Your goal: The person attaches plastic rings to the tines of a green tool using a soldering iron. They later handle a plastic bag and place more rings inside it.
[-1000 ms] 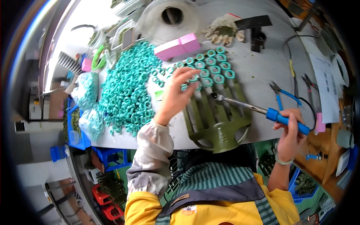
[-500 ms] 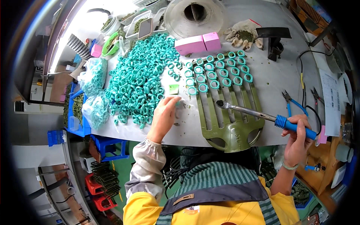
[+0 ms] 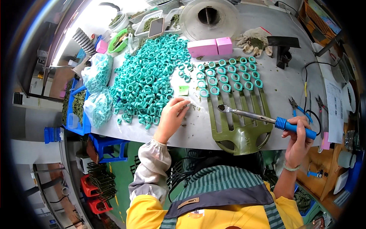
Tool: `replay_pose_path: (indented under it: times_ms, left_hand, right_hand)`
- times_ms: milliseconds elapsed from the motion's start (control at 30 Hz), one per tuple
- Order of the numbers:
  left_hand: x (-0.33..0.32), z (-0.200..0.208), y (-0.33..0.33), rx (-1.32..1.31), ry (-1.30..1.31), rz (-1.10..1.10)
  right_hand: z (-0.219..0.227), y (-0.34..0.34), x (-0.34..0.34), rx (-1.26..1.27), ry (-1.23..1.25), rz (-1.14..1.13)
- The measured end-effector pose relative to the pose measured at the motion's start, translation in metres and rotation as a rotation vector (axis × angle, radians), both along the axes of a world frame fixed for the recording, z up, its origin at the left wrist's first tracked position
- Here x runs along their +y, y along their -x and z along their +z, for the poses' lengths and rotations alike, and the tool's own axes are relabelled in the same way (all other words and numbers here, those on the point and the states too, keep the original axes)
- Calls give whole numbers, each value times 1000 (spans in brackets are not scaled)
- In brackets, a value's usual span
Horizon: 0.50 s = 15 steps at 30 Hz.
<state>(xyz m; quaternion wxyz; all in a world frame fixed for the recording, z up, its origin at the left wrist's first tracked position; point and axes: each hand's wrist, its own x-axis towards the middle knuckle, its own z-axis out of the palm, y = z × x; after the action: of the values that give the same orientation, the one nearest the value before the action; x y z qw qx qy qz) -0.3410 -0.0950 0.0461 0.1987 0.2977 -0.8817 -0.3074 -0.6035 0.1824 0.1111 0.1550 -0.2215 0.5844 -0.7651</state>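
Note:
My right hand [image 3: 296,144] is wrapped round the blue handle of a soldering iron [image 3: 253,115]. Its dark tip hangs over the upper left slats of an olive-green slotted plastic plate [image 3: 247,142]. Rows of teal plastic rings [image 3: 236,86] sit on the plate's far part, just beyond the tip. My left hand [image 3: 170,119] is left of the plate, fingers curled and thumb close to the forefinger; whatever they may hold is hidden. Close beyond it lies a green paper note [image 3: 183,90]. A big heap of loose teal rings [image 3: 146,84] spreads to its left.
Two pink blocks [image 3: 207,48] stand behind the plate, near a stained glove [image 3: 254,41] and a black stand [image 3: 283,51]. Blue-handled cutters [image 3: 299,108] and a cord lie right. Bags of rings [image 3: 97,108] and a blue crate [image 3: 79,110] are left.
The view has shifted a little. Against the plate, the soldering iron and my right hand have moved slightly left. My left hand stays about where it was, its fingers curled.

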Motion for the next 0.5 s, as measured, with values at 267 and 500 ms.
replay_pose_path:
  times_ms: [267,500]
  left_hand:
    - [7,18,-3,-36,-278,35]
    - [32,37,23,159,-321,-62]
  right_hand:
    - [-2,-2,-6,18,-4,36]
    - [-10,-4,-14,60,7,87]
